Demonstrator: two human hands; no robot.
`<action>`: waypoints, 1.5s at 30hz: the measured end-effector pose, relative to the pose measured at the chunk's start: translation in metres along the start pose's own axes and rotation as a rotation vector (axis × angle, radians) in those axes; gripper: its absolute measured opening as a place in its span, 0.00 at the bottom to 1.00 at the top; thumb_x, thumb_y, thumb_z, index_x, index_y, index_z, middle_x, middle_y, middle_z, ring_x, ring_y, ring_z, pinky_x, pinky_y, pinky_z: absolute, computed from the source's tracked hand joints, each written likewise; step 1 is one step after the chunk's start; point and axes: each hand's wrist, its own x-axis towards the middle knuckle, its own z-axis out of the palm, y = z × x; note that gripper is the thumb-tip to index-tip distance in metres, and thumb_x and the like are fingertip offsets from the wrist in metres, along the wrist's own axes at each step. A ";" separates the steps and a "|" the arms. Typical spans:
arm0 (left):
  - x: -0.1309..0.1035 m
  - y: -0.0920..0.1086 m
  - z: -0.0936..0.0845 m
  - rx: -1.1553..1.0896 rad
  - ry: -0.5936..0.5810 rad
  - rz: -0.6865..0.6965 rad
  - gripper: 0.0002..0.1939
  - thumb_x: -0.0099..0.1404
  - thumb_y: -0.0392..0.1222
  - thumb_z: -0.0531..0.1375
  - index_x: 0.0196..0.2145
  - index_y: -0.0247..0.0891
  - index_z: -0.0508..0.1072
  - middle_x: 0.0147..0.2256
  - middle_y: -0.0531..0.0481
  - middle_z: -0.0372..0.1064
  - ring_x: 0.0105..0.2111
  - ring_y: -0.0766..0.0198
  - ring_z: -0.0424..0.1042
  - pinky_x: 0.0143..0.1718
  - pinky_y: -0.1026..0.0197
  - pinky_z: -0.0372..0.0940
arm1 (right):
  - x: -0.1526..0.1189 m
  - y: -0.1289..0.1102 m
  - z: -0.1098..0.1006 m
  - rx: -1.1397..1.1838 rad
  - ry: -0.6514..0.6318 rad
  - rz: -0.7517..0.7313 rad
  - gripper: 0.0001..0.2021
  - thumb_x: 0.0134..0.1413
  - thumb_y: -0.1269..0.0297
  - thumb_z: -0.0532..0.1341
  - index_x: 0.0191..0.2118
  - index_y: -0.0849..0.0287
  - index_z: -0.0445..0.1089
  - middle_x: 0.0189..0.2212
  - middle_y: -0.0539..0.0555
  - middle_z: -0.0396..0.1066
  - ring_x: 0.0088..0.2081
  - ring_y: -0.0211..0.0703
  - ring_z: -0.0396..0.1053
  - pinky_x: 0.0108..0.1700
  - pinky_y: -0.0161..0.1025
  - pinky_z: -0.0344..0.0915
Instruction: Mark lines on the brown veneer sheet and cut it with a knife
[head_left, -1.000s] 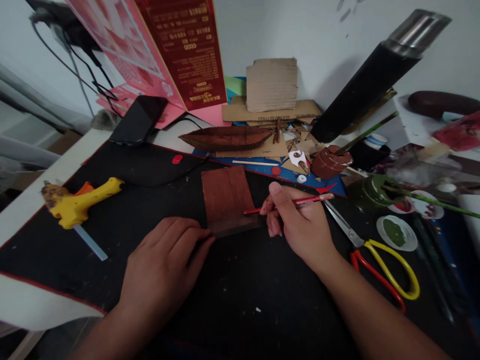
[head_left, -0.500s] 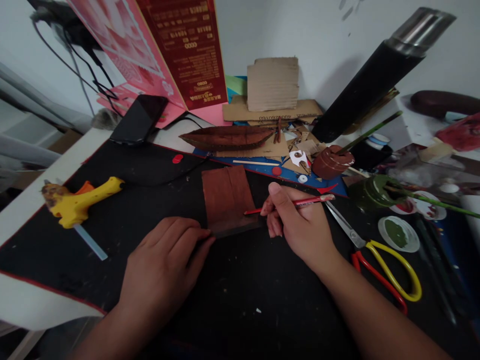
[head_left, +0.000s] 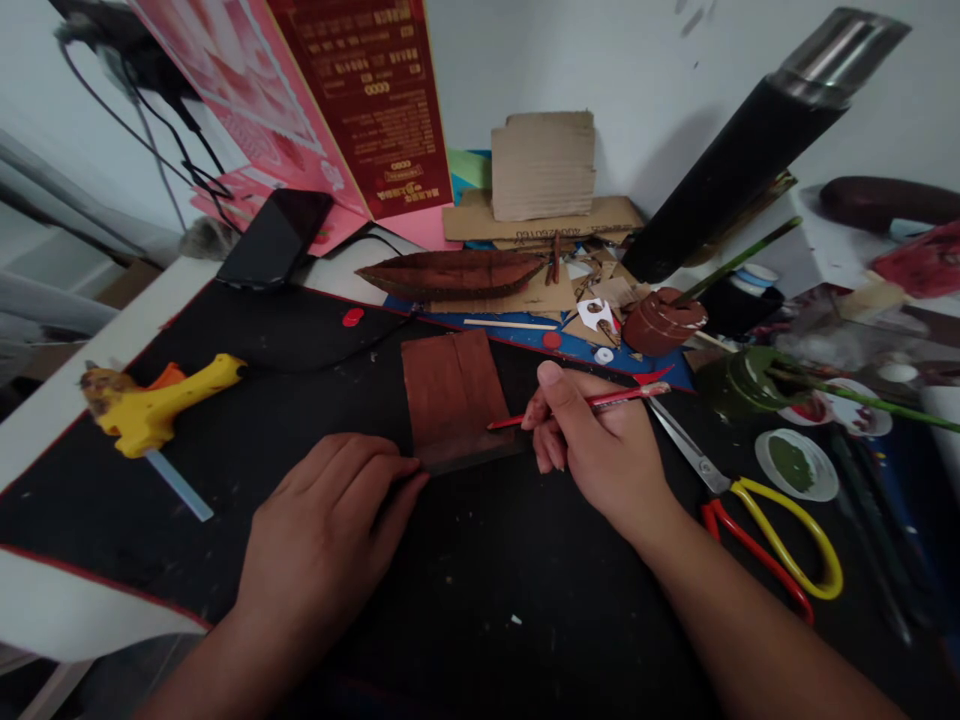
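Observation:
A brown-painted piece of cardboard (head_left: 454, 385) lies flat on the black mat. Across its near edge runs a clear strip that looks like a ruler (head_left: 469, 457). My left hand (head_left: 330, 530) has thumb and fingers pinched together on the strip's left end. In my right hand (head_left: 592, 440) is a red pencil (head_left: 622, 397), its tip low over the cardboard just above the strip. Whether the tip touches the surface I cannot tell. The curled fingers of the right hand hide the strip's right end.
Left on the mat lies a yellow glue gun (head_left: 161, 405). Scissors (head_left: 750, 520) and a dish of green paint (head_left: 795, 466) lie at right. Behind are a brown boat-shaped piece (head_left: 454, 274), paint jars (head_left: 664, 322), a black flask (head_left: 739, 165) and a phone (head_left: 276, 238).
The whole view has shifted very slightly. Both hands, the pencil and the cardboard keep the same places relative to one another.

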 end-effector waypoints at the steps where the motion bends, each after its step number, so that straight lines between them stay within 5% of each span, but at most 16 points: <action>1: 0.000 0.000 0.000 0.002 0.000 0.001 0.10 0.81 0.41 0.58 0.41 0.39 0.76 0.38 0.47 0.77 0.39 0.55 0.76 0.40 0.54 0.70 | 0.000 0.000 0.000 0.001 0.000 -0.002 0.27 0.64 0.39 0.69 0.24 0.56 0.73 0.13 0.45 0.65 0.13 0.33 0.63 0.16 0.33 0.60; 17: 0.000 0.000 0.000 0.000 -0.014 0.002 0.08 0.80 0.40 0.59 0.41 0.40 0.74 0.38 0.47 0.77 0.39 0.56 0.75 0.41 0.54 0.70 | -0.001 0.003 -0.001 0.001 -0.021 -0.019 0.24 0.68 0.46 0.69 0.25 0.57 0.75 0.14 0.45 0.66 0.14 0.33 0.64 0.18 0.33 0.59; 45: -0.001 0.000 0.000 0.011 -0.010 -0.011 0.08 0.80 0.41 0.59 0.41 0.39 0.76 0.38 0.47 0.78 0.39 0.56 0.76 0.40 0.54 0.72 | 0.000 0.004 -0.002 -0.048 -0.035 -0.018 0.26 0.70 0.41 0.65 0.26 0.56 0.74 0.13 0.44 0.64 0.15 0.33 0.64 0.19 0.34 0.59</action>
